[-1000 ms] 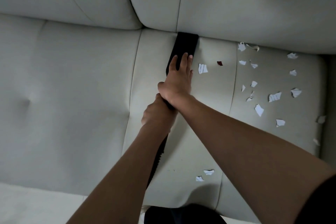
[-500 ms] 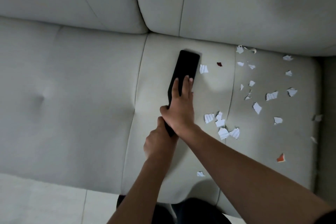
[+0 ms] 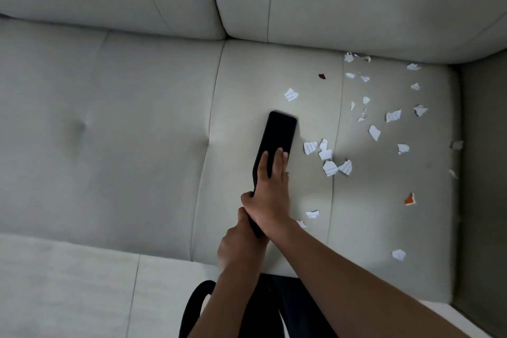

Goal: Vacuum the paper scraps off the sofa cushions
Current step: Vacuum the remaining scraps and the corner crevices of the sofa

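The right hand presses straight fingers, thumb hooked, on the flat black plastic vacuum nozzle; the left hand grips its neck. It has slid toward 6 o'clock.

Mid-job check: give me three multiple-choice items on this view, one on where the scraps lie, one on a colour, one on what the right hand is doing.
1. Relative to the vacuum nozzle, most paper scraps lie:
A. to its left
B. to its right
C. on the back cushions

2. The nozzle is:
A. black
B. white
C. orange

3. The right hand:
A. hangs clear of the nozzle
B. pinches a scrap
C. lies on the nozzle, fingers stretched along its top

Answers:
1 B, the scraps are scattered over the seat cushion on the nozzle's right.
2 A, it shows dark against the pale sofa.
3 C, the straight fingers rest on the nozzle's upper face.
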